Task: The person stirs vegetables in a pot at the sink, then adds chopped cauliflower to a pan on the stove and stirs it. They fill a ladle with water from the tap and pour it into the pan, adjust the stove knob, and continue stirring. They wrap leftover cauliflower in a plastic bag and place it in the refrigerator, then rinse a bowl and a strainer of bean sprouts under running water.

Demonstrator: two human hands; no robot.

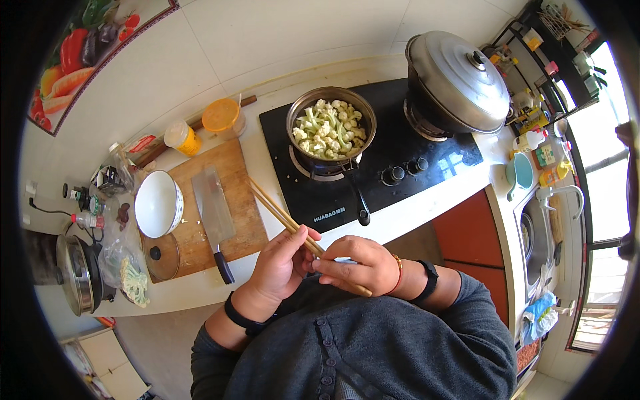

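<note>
A pair of long wooden chopsticks (272, 204) slants across in front of my chest, tips pointing up and left past the cutting board. My left hand (282, 265) grips them around the middle, thumb on top. Closer to their thick end, my right hand (362, 265) pinches them between its fingers. A small pale blue piece shows under the right fingers; what it is cannot be made out. Beyond the hands, a steel saucepan (371, 117) full of cut cauliflower florets (327, 130) sits on the left burner, its black handle (361, 200) towards me.
On the wooden cutting board (245, 200) lie a cleaver (212, 205), a white bowl (159, 204) and a small glass lid (161, 255). A large lidded wok (460, 80) covers the right burner of the black gas hob (320, 200). Leftover cauliflower (134, 282) rests by the counter's left edge. A sink (535, 235) is right.
</note>
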